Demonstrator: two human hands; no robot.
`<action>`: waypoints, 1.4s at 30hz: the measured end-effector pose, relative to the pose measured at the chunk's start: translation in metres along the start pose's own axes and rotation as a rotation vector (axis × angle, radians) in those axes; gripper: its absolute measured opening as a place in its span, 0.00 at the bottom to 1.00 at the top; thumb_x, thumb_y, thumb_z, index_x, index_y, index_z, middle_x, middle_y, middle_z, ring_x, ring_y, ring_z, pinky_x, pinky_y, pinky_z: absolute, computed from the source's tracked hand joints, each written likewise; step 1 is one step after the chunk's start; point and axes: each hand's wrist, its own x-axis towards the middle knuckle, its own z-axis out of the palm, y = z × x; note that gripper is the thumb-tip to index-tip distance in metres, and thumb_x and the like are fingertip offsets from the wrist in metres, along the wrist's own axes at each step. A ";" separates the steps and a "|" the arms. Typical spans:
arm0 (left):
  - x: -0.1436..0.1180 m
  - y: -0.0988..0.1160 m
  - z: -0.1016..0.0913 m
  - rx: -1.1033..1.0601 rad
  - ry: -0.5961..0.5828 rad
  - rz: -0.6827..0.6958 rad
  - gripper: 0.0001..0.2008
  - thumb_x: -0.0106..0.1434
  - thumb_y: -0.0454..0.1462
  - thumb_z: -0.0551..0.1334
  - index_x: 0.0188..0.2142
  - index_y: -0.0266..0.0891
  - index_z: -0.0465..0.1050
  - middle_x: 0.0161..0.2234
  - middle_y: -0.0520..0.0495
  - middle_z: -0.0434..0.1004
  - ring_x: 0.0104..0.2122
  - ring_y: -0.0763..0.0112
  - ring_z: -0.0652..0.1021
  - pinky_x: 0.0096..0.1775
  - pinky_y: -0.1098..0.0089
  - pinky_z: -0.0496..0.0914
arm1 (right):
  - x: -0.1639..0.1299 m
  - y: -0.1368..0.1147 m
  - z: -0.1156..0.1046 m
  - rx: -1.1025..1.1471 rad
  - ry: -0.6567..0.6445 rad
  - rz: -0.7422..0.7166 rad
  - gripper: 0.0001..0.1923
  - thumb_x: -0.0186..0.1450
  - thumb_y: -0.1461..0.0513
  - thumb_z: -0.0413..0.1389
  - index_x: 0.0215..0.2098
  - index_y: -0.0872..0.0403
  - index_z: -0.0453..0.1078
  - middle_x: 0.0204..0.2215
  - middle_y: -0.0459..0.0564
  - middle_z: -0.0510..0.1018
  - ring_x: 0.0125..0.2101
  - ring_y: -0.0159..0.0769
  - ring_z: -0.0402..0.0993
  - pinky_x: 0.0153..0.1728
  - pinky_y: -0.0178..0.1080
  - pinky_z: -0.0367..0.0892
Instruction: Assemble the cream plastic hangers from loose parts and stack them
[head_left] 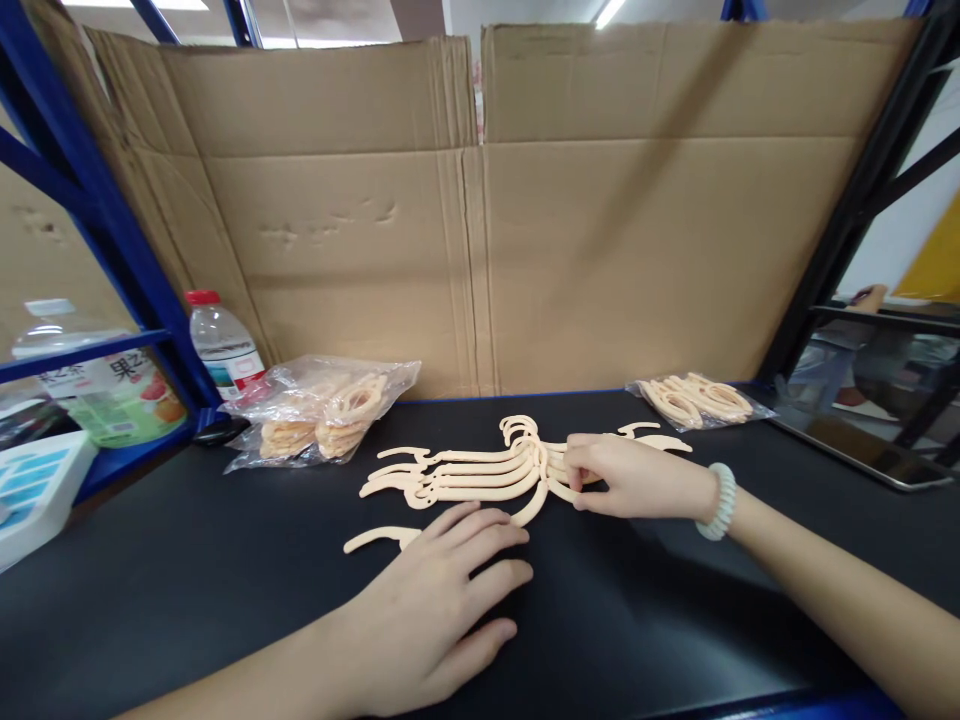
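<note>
Several flat peach-coloured plastic hangers (465,468) lie fanned in a row on a black table (225,580). My right hand (634,477), with a pale bead bracelet on its wrist, pinches the middle of this row near the hooks. One more hanger (379,539) lies apart at the front, its end showing left of my left hand (442,610). That hand lies flat on it, palm down, fingers spread.
A clear bag of hangers (322,410) lies at the back left, a smaller bag (697,400) at the back right. A water bottle (223,350) stands by the blue rack post (97,200). Cardboard sheets (480,220) wall off the back. A metal tray (862,450) sits at the right.
</note>
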 end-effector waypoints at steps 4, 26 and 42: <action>-0.002 -0.005 0.007 0.039 0.058 -0.120 0.21 0.63 0.38 0.58 0.57 0.44 0.65 0.58 0.42 0.66 0.58 0.50 0.64 0.59 0.48 0.56 | 0.001 0.002 0.000 -0.100 0.060 0.002 0.05 0.62 0.67 0.52 0.28 0.55 0.64 0.30 0.48 0.68 0.29 0.33 0.66 0.31 0.35 0.61; 0.000 -0.042 0.004 -0.098 0.018 -0.216 0.25 0.65 0.46 0.57 0.60 0.47 0.61 0.64 0.40 0.55 0.63 0.47 0.55 0.60 0.44 0.50 | 0.021 0.015 0.035 -0.237 0.219 0.181 0.13 0.62 0.75 0.46 0.40 0.59 0.67 0.37 0.56 0.73 0.41 0.41 0.71 0.41 0.38 0.64; 0.002 -0.074 0.000 -0.069 -0.024 -0.225 0.25 0.67 0.48 0.54 0.62 0.51 0.58 0.66 0.43 0.51 0.64 0.54 0.53 0.62 0.49 0.46 | 0.025 0.020 0.038 -0.209 0.294 0.183 0.12 0.64 0.70 0.48 0.44 0.61 0.69 0.42 0.60 0.74 0.47 0.46 0.68 0.48 0.45 0.63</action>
